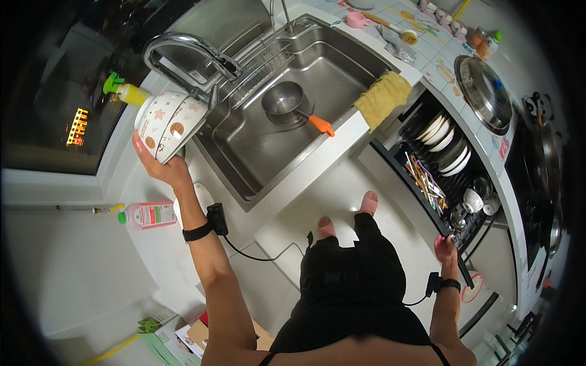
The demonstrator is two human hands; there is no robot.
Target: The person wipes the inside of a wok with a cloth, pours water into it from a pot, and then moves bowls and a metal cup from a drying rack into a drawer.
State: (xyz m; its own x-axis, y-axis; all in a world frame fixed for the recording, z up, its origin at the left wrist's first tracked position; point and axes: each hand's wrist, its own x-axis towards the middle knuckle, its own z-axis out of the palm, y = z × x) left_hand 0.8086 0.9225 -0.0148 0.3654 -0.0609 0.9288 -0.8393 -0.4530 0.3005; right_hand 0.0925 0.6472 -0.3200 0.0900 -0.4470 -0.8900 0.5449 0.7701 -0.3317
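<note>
My left hand [167, 171] grips a stack of white patterned bowls [167, 123], tilted on their side beside the chrome faucet [192, 41], left of the steel sink [247, 160]. At the right, my right hand [445, 248] touches the dark front edge of a pulled-out drawer [407, 187]; its fingers are partly hidden there. White plates [455, 160] stand in the drawer's rack, with chopsticks and other utensils [425, 183] along its front and small bowls [472, 200] near my right hand. A ladle-like pan with an orange handle [284, 100] lies in the sink.
A yellow cloth [382, 100] hangs over the sink's front edge. A yellow spray bottle [130, 94] and a pink liquid bottle [151, 215] stand at the left. On the right counter are a glass pot lid [484, 94], a brush [407, 36] and a pink cup [357, 19].
</note>
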